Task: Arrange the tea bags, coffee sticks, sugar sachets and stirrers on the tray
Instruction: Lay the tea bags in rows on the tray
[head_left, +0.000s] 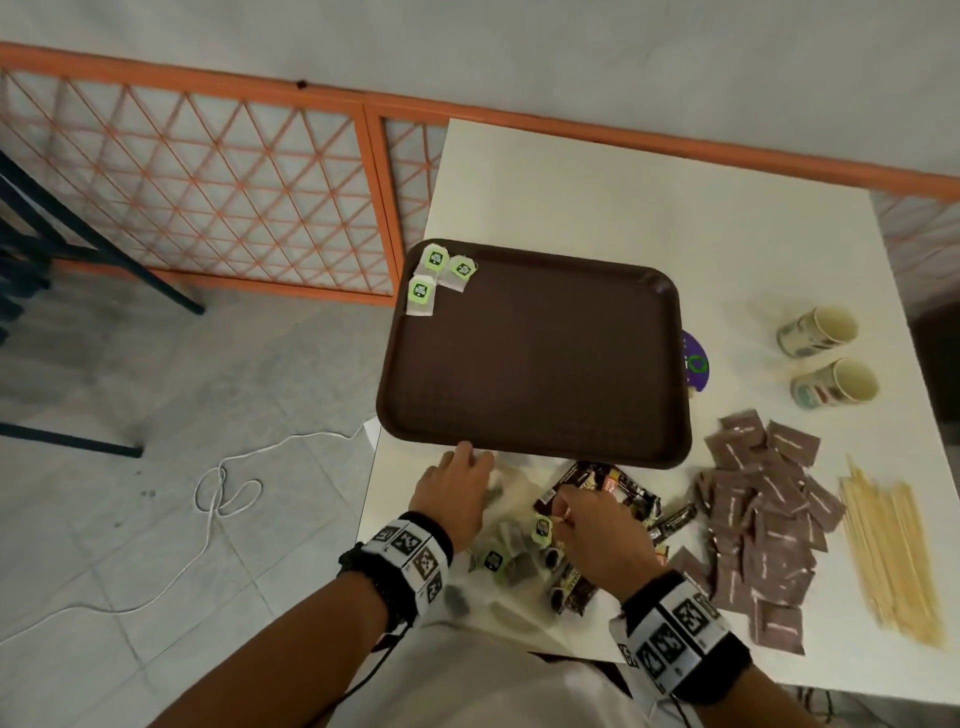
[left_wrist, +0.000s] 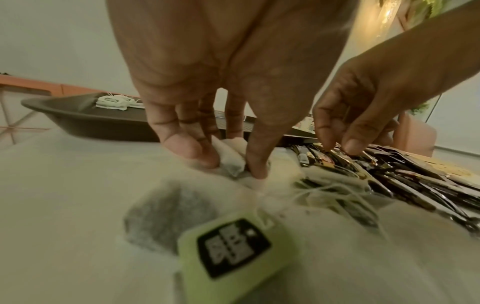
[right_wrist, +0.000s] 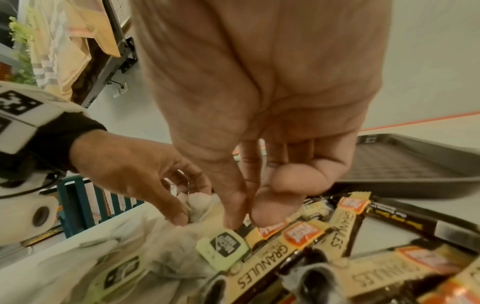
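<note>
A brown tray (head_left: 535, 410) lies on the white table with three tea bags (head_left: 439, 275) in its far left corner. Just in front of its near edge my left hand (left_wrist: 231, 166) pinches a loose tea bag (left_wrist: 230, 153) between thumb and forefinger, at the edge of a heap of tea bags (head_left: 506, 558). My right hand (right_wrist: 246, 218) reaches down beside it over the coffee sticks (right_wrist: 275, 259). Its thumb and forefinger nearly meet above a green tea bag tag (right_wrist: 223, 246); whether they hold anything is hidden. Brown sugar sachets (head_left: 763, 525) and wooden stirrers (head_left: 891, 556) lie to the right.
Two paper cups (head_left: 821, 332) (head_left: 839, 382) lie on their sides at the table's right. A purple disc (head_left: 696, 364) peeks out from under the tray's right rim. The table's left edge (head_left: 371, 467) is close to my left hand; an orange lattice fence (head_left: 208, 182) stands beyond.
</note>
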